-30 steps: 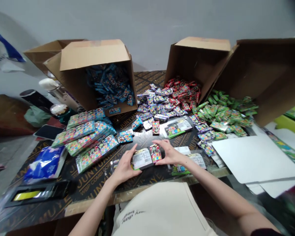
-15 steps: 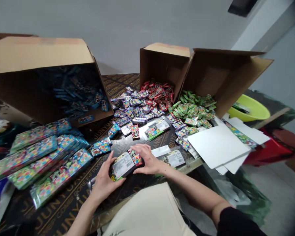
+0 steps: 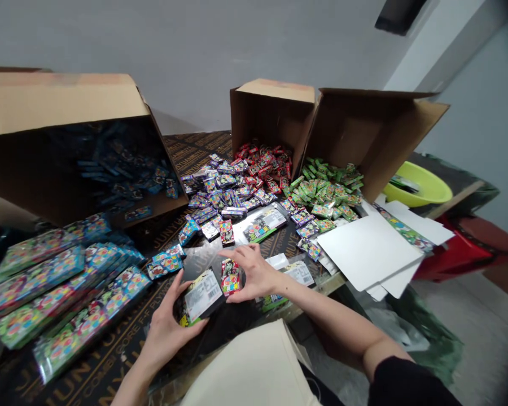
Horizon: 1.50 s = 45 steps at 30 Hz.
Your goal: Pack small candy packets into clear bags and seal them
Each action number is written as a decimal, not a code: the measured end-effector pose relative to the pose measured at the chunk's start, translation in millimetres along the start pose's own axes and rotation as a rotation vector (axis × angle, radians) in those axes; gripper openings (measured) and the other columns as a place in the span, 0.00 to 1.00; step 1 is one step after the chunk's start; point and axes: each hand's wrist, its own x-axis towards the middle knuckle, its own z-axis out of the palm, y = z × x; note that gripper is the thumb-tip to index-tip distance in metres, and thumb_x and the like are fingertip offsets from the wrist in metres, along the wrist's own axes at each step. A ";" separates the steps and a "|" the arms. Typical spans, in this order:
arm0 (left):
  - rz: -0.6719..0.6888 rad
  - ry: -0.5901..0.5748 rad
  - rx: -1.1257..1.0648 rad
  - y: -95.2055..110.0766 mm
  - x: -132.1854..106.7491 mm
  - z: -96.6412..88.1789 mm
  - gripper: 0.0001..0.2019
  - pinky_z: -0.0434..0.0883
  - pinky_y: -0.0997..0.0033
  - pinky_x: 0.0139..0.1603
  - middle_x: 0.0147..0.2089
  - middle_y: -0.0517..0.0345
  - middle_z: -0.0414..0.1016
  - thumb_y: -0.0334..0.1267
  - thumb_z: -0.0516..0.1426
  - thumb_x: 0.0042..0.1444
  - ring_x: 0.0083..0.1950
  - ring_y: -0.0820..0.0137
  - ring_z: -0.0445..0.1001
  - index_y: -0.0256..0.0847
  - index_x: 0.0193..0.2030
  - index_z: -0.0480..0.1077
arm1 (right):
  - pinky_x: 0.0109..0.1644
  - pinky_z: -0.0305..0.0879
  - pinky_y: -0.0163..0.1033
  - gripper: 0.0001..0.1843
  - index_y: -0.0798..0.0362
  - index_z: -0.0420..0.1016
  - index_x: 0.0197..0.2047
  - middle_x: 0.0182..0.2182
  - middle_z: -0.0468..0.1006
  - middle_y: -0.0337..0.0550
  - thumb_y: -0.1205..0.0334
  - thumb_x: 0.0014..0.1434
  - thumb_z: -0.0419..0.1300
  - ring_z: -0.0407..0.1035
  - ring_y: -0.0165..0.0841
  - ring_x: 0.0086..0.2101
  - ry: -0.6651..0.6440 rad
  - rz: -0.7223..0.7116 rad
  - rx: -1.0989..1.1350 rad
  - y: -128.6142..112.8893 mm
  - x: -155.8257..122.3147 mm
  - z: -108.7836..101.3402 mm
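Observation:
My left hand (image 3: 169, 316) grips a black printed packet with a pale label panel (image 3: 202, 294), thumb at its near edge and fingers along the far left side. Between the thumb and fingers of my right hand (image 3: 254, 273) is a small red candy packet (image 3: 230, 277), held upright at the right end of the labelled packet. A narrow gap shows between the two. Just beyond my hands lie another red packet (image 3: 226, 232) and a flat labelled packet (image 3: 264, 222). A further labelled packet (image 3: 300, 273) lies partly behind my right wrist.
Cartons on their sides hold blue (image 3: 139, 186), red (image 3: 265, 160) and green packets (image 3: 328, 186); purple packets (image 3: 220, 192) spill between them. Filled clear-wrapped strips (image 3: 97, 321) are stacked at left. White cards (image 3: 368, 248) overhang the right edge, near a yellow bowl (image 3: 423, 186).
My right hand has drawn the red packet slightly away from the labelled packet, opening a gap. The whole view has shifted a little, with things appearing further left.

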 end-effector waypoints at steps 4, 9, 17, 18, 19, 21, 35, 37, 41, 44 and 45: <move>0.013 -0.042 -0.011 2.4 0.2 -1.7 0.49 0.63 0.54 0.56 0.53 0.52 0.69 0.41 0.62 0.40 0.54 0.59 0.68 0.46 0.66 0.38 | 0.54 0.47 0.46 0.50 0.51 0.53 0.60 0.49 0.68 0.48 0.43 0.36 0.66 0.61 0.42 0.48 -0.043 -0.080 0.080 3.9 0.9 -3.5; 0.006 -0.042 -0.042 5.6 2.8 0.9 0.47 0.64 0.55 0.55 0.53 0.51 0.69 0.42 0.62 0.41 0.54 0.59 0.68 0.46 0.66 0.40 | 0.56 0.46 0.44 0.54 0.51 0.48 0.62 0.53 0.66 0.48 0.41 0.37 0.66 0.58 0.40 0.52 0.011 -0.081 0.156 6.9 -0.3 -2.2; 0.001 0.036 0.035 4.6 9.5 3.7 0.48 0.62 0.53 0.57 0.54 0.52 0.67 0.45 0.62 0.42 0.54 0.59 0.67 0.48 0.66 0.39 | 0.61 0.34 0.52 0.31 0.44 0.52 0.62 0.52 0.68 0.44 0.45 0.57 0.53 0.54 0.39 0.57 0.090 0.034 0.031 20.7 -11.1 -5.6; 0.010 0.038 0.062 1.8 8.3 4.9 0.47 0.62 0.53 0.57 0.54 0.52 0.66 0.45 0.62 0.42 0.55 0.59 0.67 0.48 0.66 0.39 | 0.60 0.35 0.53 0.30 0.44 0.55 0.60 0.53 0.67 0.45 0.46 0.57 0.52 0.53 0.41 0.57 0.211 0.138 -0.027 38.1 -14.5 -17.0; 0.017 0.041 0.098 -2.5 6.4 6.1 0.47 0.62 0.53 0.57 0.54 0.52 0.66 0.45 0.61 0.43 0.55 0.58 0.66 0.48 0.66 0.38 | 0.59 0.39 0.54 0.29 0.46 0.55 0.60 0.54 0.65 0.47 0.47 0.57 0.52 0.52 0.42 0.57 0.387 0.308 -0.098 59.4 -19.3 -31.3; 0.025 0.030 0.180 -14.7 1.5 8.6 0.46 0.62 0.53 0.56 0.53 0.51 0.66 0.44 0.60 0.44 0.54 0.58 0.66 0.46 0.66 0.38 | 0.58 0.41 0.56 0.31 0.51 0.54 0.60 0.56 0.60 0.53 0.50 0.56 0.53 0.48 0.45 0.58 0.747 0.672 -0.247 107.2 -34.0 -64.9; -0.161 0.020 -0.268 16.1 23.8 17.2 0.26 0.65 0.60 0.51 0.50 0.50 0.70 0.49 0.58 0.48 0.49 0.61 0.69 0.41 0.53 0.66 | 0.43 0.64 0.42 0.20 0.54 0.68 0.50 0.34 0.73 0.44 0.55 0.55 0.53 0.68 0.36 0.38 0.435 0.563 0.234 99.1 -30.0 -73.2; -0.273 -0.080 -0.538 37.0 31.7 23.1 0.23 0.68 0.64 0.45 0.45 0.51 0.74 0.49 0.57 0.49 0.45 0.62 0.72 0.39 0.50 0.69 | 0.44 0.65 0.41 0.20 0.51 0.67 0.51 0.36 0.74 0.42 0.55 0.56 0.54 0.68 0.36 0.40 0.081 0.307 0.490 59.1 -13.4 -39.3; -0.418 -0.189 -0.852 49.7 35.0 32.8 0.14 0.65 0.73 0.30 0.25 0.57 0.74 0.45 0.62 0.44 0.27 0.72 0.70 0.34 0.29 0.74 | 0.43 0.66 0.41 0.25 0.50 0.59 0.57 0.41 0.72 0.44 0.54 0.57 0.54 0.68 0.35 0.40 -0.035 0.169 0.619 5.0 2.8 8.6; -0.526 -0.089 -0.976 40.8 29.9 32.3 0.13 0.61 0.76 0.25 0.20 0.60 0.70 0.44 0.62 0.43 0.21 0.77 0.65 0.34 0.24 0.72 | 0.55 0.56 0.48 0.41 0.50 0.54 0.60 0.54 0.62 0.50 0.49 0.46 0.64 0.59 0.43 0.52 0.074 0.039 0.427 -9.3 5.8 22.9; -0.542 -0.073 -0.991 36.8 28.1 30.9 0.13 0.61 0.76 0.25 0.21 0.60 0.70 0.44 0.62 0.43 0.21 0.77 0.65 0.34 0.24 0.72 | 0.57 0.52 0.50 0.46 0.50 0.52 0.61 0.56 0.60 0.50 0.49 0.42 0.66 0.55 0.45 0.55 0.064 -0.018 0.366 -11.7 5.8 25.5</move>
